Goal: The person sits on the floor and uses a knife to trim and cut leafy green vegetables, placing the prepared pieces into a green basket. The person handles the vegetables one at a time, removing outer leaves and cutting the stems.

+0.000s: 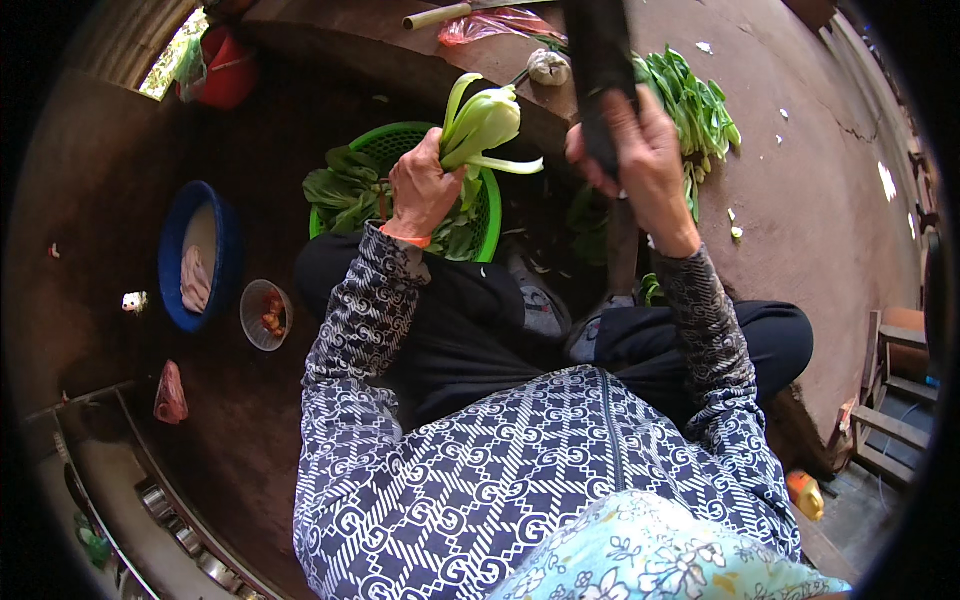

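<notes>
My left hand [420, 190] is closed around a head of bok choy [482, 125], its pale stem end up and one stalk sticking out sideways. Dark leaves [345, 190] show beside and below that hand, over a green plastic basket [490, 215]; which belong to the held head I cannot tell. My right hand [640, 150] grips a dark, broad-bladed knife [598, 60], smeared by motion, its blade pointing away from me and apart from the bok choy. Just beyond the right hand, a pile of bok choy [695, 100] lies on the raised brown ledge.
A garlic bulb [548, 67], pink plastic bag [490, 27] and wooden handle [435, 17] lie on the ledge. To the left are a blue basin [172, 270], clear bowl [253, 325] with orange-brown pieces, and red bucket [225, 75]. A wooden rack [890, 400] stands right.
</notes>
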Available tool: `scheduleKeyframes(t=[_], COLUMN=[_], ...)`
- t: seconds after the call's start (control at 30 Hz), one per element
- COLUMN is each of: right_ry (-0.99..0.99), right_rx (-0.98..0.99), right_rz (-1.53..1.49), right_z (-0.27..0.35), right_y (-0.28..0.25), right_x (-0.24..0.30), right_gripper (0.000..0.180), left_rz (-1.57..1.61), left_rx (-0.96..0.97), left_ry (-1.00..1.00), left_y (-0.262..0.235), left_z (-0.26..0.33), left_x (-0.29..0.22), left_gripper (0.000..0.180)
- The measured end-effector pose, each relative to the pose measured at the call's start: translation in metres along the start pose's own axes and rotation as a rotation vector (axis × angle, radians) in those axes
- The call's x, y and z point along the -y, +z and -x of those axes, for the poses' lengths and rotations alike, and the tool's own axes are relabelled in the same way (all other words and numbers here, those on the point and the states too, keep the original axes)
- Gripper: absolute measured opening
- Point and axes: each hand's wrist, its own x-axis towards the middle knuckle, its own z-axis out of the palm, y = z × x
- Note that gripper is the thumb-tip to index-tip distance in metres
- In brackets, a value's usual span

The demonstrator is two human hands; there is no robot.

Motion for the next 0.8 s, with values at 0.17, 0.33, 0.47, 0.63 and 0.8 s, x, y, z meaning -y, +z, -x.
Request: scheduleKeyframes(t=[0.17,0.33,0.47,0.63,0.8], right_ry=[0.15,0.323,0.1,0.086,0.299], right_rx=[-0.001,0.247,0.038,0.034,0.229], right_rz=[0.103,0.007,-0.038,0.144,0.005], right_z=[0.002,0.012,-0.004,-0.003,0.004], right_y=[0.023,0.041,0.013,0.024,0.03], right_x=[-0.008,-0.032,-0.006,-0.013,-0.033], right_gripper=[0.021,0.019,0.026,0.022,0.02], left_rz=[-0.217,-0.238,-0.187,-0.099,-0.089], left_rx=[-0.107,-0.094,-0.137,-0.165,-0.119], left_ry=[0.043,-0.026,0.002,0.056,-0.076], left_y=[0.007,0.002,-0.001,0.006,0.004], left_z=[-0.003,-0.002,-0.002,-0.005,-0.003], left_x=[-0.005,-0.003,-0.001,-0.006,-0.004], left_gripper=[0.023,0.023,0.023,0.021,0.021])
